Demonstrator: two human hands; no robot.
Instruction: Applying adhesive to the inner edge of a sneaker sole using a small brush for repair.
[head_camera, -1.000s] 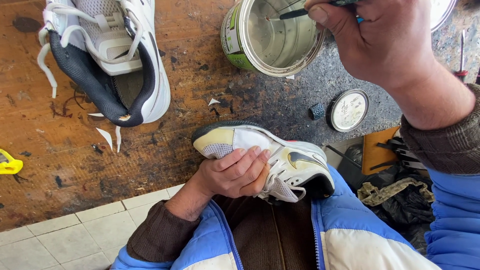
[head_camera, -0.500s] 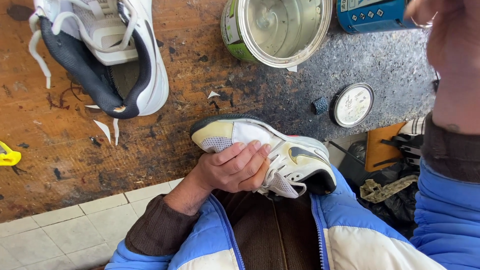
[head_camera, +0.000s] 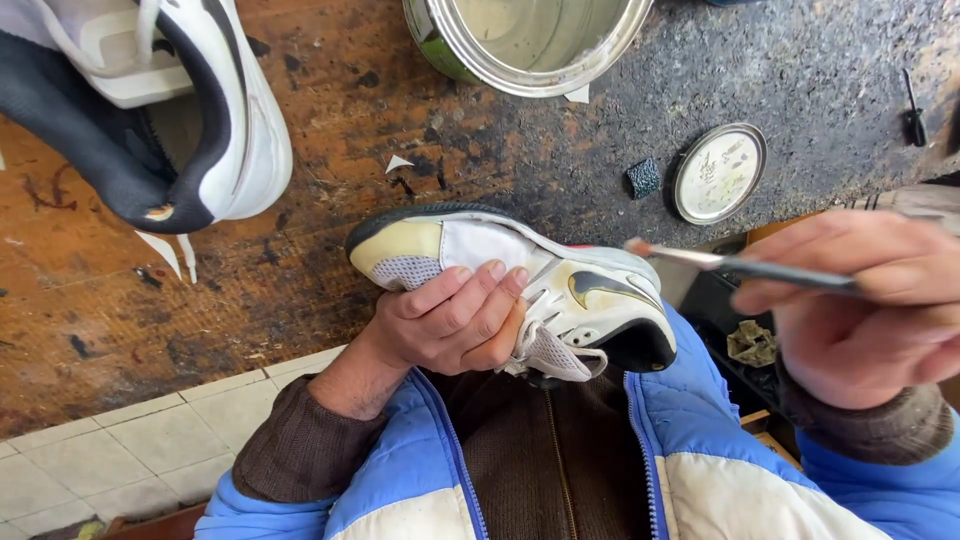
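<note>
Left hand (head_camera: 455, 325) is wrapped around a white sneaker (head_camera: 520, 285), fingers curled over its laces and upper, holding it on its side at the near edge of the desk (head_camera: 330, 200), right against the blue and white jacket (head_camera: 640, 470). Right hand (head_camera: 860, 305) is pinching a thin brush (head_camera: 735, 265), and the bristle tip hovers just above the sneaker's heel end, not quite touching as far as I can see. Further back there's an open metal can (head_camera: 530, 40), its round lid (head_camera: 718, 172) lying flat near a small dark block (head_camera: 643, 178), and a second sneaker (head_camera: 150, 100) off to the left.
</note>
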